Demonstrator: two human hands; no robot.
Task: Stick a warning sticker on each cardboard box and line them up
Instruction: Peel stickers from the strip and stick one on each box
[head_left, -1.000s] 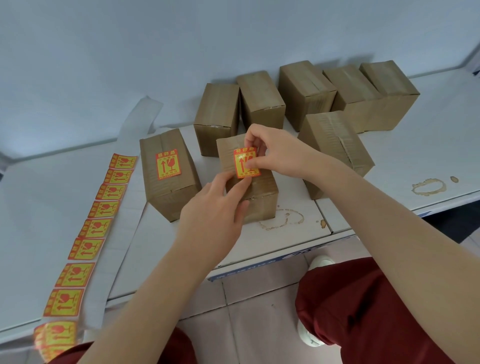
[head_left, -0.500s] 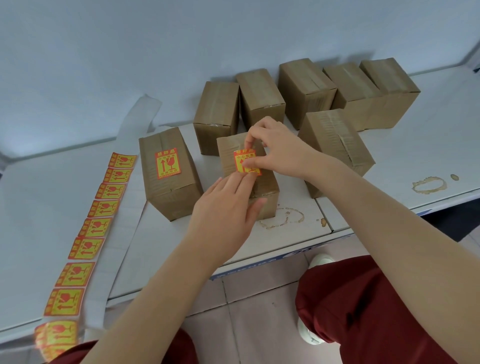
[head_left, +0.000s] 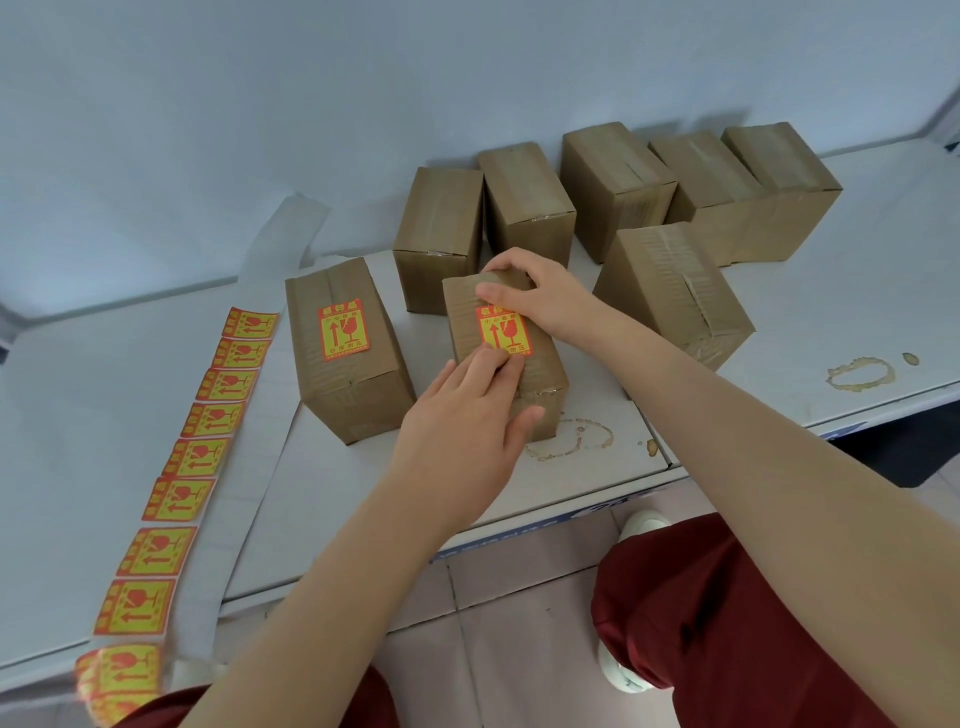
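A small cardboard box (head_left: 545, 374) stands at the table's front, with a red-and-yellow warning sticker (head_left: 506, 332) lying flat on its top. My left hand (head_left: 467, 421) presses straight fingers on the sticker's near edge. My right hand (head_left: 540, 296) grips the box's far end, fingers curled over the edge and thumb by the sticker's top. To the left stands a second box (head_left: 353, 384) bearing its own sticker (head_left: 343, 332). A strip of stickers (head_left: 208, 431) runs along the table's left side.
Several plain boxes stand behind: one (head_left: 439, 228), another (head_left: 524, 202), more along the wall (head_left: 701, 182), and one tilted at the right (head_left: 670, 291). The white table (head_left: 831, 291) carries brown ring stains (head_left: 860, 371). Its front edge lies close to my knees.
The sticker, held above the box by my right fingers, now lies flat on its top. My right hand let it go and shifted to the box's far end; my left fingers moved onto it.
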